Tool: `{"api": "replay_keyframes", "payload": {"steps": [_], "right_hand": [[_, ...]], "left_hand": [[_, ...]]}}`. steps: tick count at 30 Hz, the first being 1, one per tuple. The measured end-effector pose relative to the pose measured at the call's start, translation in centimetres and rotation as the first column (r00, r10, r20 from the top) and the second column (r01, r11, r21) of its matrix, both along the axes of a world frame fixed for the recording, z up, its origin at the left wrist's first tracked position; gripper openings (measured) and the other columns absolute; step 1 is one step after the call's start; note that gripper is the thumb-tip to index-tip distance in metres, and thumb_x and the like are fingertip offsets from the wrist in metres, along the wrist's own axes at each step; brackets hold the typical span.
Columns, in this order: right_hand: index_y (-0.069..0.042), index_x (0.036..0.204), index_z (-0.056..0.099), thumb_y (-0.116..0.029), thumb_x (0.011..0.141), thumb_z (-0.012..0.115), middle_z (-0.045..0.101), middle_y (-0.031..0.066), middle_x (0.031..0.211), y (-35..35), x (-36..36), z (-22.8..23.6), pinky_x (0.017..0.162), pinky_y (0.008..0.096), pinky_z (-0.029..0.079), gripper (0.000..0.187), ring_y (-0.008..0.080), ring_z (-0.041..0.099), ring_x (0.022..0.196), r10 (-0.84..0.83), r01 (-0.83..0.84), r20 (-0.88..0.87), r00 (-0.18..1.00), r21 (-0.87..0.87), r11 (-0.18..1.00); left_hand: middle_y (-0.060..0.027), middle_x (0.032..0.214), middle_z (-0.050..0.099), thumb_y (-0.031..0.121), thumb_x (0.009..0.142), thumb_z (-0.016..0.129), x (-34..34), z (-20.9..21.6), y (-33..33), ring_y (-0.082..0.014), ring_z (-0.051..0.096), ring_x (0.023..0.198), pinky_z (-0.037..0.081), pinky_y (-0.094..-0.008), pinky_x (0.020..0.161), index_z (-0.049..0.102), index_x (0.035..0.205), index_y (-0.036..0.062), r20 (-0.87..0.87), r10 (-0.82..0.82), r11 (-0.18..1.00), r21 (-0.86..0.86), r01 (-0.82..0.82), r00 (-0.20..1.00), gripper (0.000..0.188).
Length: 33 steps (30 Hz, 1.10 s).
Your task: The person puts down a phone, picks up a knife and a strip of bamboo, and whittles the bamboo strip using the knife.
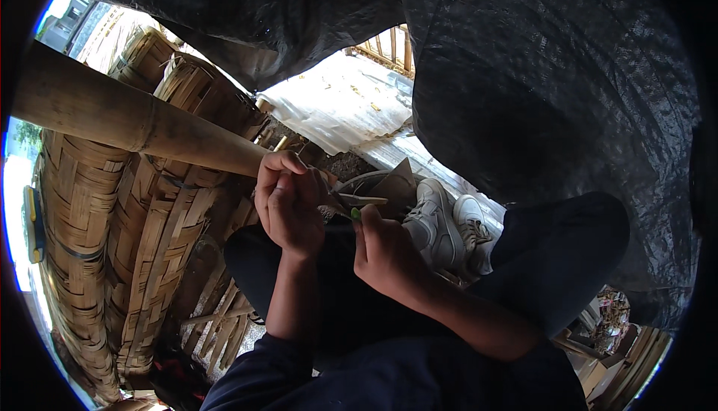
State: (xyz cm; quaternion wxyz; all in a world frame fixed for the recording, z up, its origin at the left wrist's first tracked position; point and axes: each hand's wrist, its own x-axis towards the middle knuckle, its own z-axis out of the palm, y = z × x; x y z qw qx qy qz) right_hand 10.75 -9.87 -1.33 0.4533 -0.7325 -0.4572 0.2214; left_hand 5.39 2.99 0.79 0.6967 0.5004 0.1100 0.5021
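My left hand (288,205) is raised in front of my lap, its fingers curled in. Close to its right, my right hand (385,254) is closed in a pinch on a slim green-ended tool (356,214), whose kind I cannot make out. A dark narrow piece runs from the green end toward my left fingers. Between and just beyond the hands shows a thin pale strip (366,199). What my left fingers hold is hidden by the hand and the shade.
A thick bamboo pole (142,123) slants in from the left, ending behind my left hand. Woven bamboo rolls (90,201) stand at left. Black plastic sheeting (553,89) hangs ahead and right. White shoes (434,220) rest beyond my right hand; a pale sheet (336,112) lies farther off.
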Motion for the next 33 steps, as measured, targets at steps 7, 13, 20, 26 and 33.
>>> {"api": "replay_keyframes", "payload": {"steps": [7,13,20,26,33], "right_hand": [[0.005,0.084,0.044,-0.005,0.088,0.049,0.057,0.0292,0.062,-0.1,1.2,-7.5,0.055,0.0514,0.050,0.012,0.0465,0.061,0.064,-0.016,0.018,0.010,1.000,-0.233,0.972],[0.005,0.085,0.049,-0.011,0.091,0.049,0.058,0.0283,0.066,0.5,4.2,-3.5,0.059,0.0510,0.047,0.017,0.0458,0.060,0.069,-0.067,0.064,-0.011,0.998,-0.168,0.984],[0.003,0.086,0.050,-0.014,0.094,0.046,0.058,0.0231,0.073,0.6,7.8,-2.5,0.061,0.0443,0.044,0.019,0.0423,0.058,0.072,-0.163,0.153,-0.029,0.986,-0.215,0.965],[0.004,0.086,0.051,-0.012,0.093,0.047,0.058,0.0274,0.072,0.5,8.4,-3.8,0.059,0.0484,0.045,0.018,0.0446,0.059,0.068,-0.194,0.193,-0.008,0.981,-0.064,0.979],[0.003,0.091,0.052,-0.014,0.095,0.044,0.061,0.0191,0.079,0.1,7.8,-2.0,0.069,0.0397,0.047,0.019,0.0360,0.062,0.076,-0.102,0.074,-0.157,0.982,-0.172,0.982]], "left_hand": [[0.0050,0.050,0.024,0.025,0.090,0.041,0.5,1.0,-0.8,-0.0057,0.019,0.042,0.019,-0.0241,0.043,0.044,0.095,0.0003,-0.020,-0.082,0.996,-0.037,0.081,0.996,0.025],[0.0043,0.051,0.026,0.026,0.089,0.045,-1.5,0.1,-0.4,-0.0048,0.020,0.041,0.017,-0.0245,0.040,0.042,0.079,0.0012,0.029,-0.115,0.992,-0.054,0.117,0.993,0.027],[0.0041,0.051,0.026,0.026,0.089,0.047,-0.8,0.2,-2.0,-0.0046,0.019,0.039,0.020,-0.0236,0.039,0.043,0.080,0.0000,-0.023,-0.033,0.999,-0.026,0.032,0.999,0.028],[0.0042,0.050,0.027,0.027,0.090,0.046,-0.1,0.0,-2.5,-0.0043,0.019,0.039,0.020,-0.0239,0.039,0.045,0.083,-0.0015,-0.053,0.014,1.000,0.012,-0.013,0.998,0.030],[0.0033,0.050,0.026,0.038,0.093,0.037,-0.2,-0.5,-1.4,-0.0076,0.020,0.042,0.021,-0.0262,0.043,0.045,0.075,0.0030,-0.184,0.026,0.999,0.028,-0.021,0.983,0.040]]}}
